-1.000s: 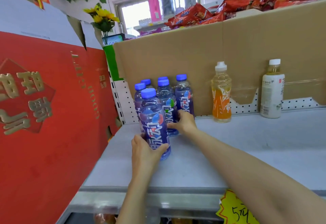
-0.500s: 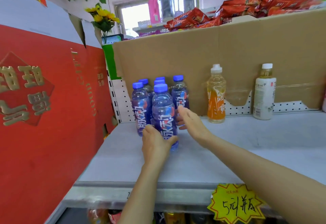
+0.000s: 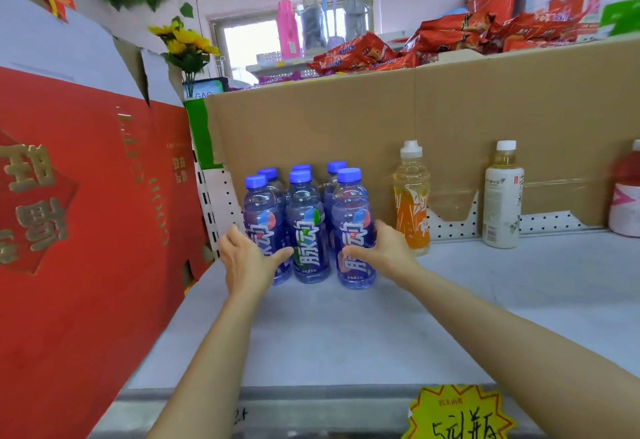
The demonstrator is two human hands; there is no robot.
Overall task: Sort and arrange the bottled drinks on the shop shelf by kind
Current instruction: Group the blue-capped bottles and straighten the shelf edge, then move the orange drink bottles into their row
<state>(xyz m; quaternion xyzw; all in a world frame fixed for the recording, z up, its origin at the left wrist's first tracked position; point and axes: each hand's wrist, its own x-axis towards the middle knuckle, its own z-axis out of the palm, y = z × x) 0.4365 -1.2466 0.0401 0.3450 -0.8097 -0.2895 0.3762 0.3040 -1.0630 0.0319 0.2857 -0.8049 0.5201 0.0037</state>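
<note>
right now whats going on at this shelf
A person is tidying a cluster of six blue-capped, blue-labelled plastic bottles at the back left of the grey shelf. The left hand grips the front left bottle, the right hand the front right one. An orange drink bottle and a white-labelled tea bottle stand apart.

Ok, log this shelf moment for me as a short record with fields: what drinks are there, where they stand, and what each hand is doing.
blue-capped bottles: six, clustered upright at the shelf's left rear
left hand: grips the front-left bottle of the cluster
right hand: grips the front-right bottle
orange drink bottle: upright, just right of the cluster, apart from it
white-label tea bottle: upright, further right, alone
red bottle: at the right edge, cut off by the frame
shelf: grey
price tag: yellow, on the front lip
</note>
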